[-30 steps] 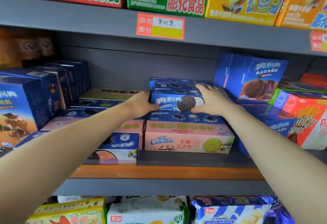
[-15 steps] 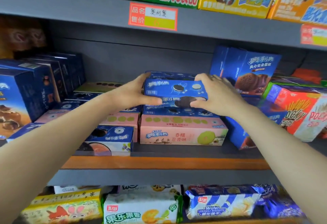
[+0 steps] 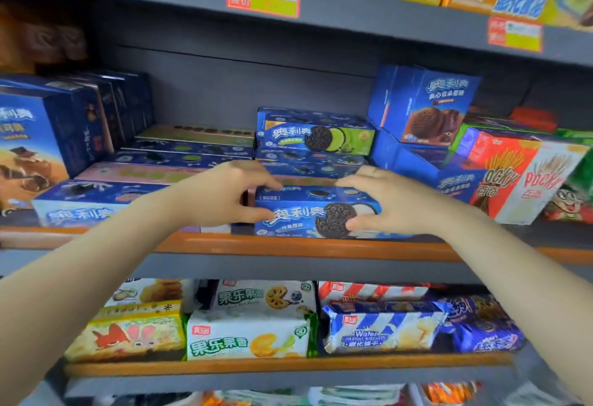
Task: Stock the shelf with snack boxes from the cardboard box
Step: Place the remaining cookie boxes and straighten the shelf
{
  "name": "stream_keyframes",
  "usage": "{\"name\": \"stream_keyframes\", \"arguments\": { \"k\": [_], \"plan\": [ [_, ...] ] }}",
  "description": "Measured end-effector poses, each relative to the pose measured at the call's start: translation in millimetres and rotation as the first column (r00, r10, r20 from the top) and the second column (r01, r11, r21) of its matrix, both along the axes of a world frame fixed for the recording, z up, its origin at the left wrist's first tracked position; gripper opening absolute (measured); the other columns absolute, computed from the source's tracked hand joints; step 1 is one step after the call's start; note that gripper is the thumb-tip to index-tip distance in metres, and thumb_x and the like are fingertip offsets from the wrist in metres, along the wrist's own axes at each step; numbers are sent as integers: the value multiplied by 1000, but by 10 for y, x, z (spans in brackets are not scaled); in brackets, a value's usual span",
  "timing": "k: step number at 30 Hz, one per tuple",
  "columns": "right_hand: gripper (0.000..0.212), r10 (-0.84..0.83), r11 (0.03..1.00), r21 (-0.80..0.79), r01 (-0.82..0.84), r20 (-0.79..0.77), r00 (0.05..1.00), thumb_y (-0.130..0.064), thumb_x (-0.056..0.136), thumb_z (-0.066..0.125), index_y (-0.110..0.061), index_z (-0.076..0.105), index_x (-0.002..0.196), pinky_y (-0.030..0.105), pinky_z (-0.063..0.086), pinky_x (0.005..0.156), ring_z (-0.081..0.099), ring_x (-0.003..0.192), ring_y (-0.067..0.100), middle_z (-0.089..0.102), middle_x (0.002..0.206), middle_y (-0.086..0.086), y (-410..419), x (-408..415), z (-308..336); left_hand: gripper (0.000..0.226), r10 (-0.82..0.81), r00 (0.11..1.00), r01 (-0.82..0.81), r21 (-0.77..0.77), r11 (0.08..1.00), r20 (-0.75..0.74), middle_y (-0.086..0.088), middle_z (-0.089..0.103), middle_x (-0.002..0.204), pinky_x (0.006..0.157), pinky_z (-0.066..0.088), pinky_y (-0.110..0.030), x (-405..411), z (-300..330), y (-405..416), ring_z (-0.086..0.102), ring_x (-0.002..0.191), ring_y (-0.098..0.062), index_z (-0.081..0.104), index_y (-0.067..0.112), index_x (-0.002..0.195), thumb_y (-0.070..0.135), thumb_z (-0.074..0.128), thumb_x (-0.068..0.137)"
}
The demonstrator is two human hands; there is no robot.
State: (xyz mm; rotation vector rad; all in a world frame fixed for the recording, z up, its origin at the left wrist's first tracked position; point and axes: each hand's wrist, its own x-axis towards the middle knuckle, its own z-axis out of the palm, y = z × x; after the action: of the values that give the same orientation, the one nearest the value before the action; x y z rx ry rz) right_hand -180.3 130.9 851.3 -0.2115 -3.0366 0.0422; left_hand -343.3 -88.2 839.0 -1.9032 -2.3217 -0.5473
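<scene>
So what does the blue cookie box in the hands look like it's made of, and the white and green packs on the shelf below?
The blue cookie box held by both hands looks like printed paperboard with a slight gloss: flat faces, sharp folded edges. The white and green pack below seems to be soft plastic film: puffy, rounded, with a crimped end, though blur leaves that uncertain.

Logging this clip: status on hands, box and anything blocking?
Left hand and right hand grip the blue cookie box by its ends. Box at the shelf's front edge. Nothing blocking.
</scene>
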Motion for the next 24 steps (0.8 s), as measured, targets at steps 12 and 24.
{"name": "stream_keyframes", "arguments": {
  "k": [12, 24],
  "plan": [
    [55, -98, 989, -120, 80, -153, 983, -48, 96, 32, -20, 35, 142, 35, 23, 111, 27, 136, 18, 30, 149, -2, -67, -18, -199, 77, 149, 984, -162, -138, 977, -94, 8, 41, 136, 96, 43, -35, 7, -35, -71, 51, 116, -16, 51, 24, 126, 74, 36, 69],
    [49, -542, 588, -690, 422, 51, 839, -29, 100, 38, -16, 25, 145, 37, 26, 108, 32, 134, 28, 32, 149, 10, 131, -142, -289, 115, 95, 983, -129, -217, 968, -158, 14, 12, 155, 110, 27, -29, -46, -160, -17, 24, 139, -11, 11, 39, 146, 93, -14, 47]
  ]
}}
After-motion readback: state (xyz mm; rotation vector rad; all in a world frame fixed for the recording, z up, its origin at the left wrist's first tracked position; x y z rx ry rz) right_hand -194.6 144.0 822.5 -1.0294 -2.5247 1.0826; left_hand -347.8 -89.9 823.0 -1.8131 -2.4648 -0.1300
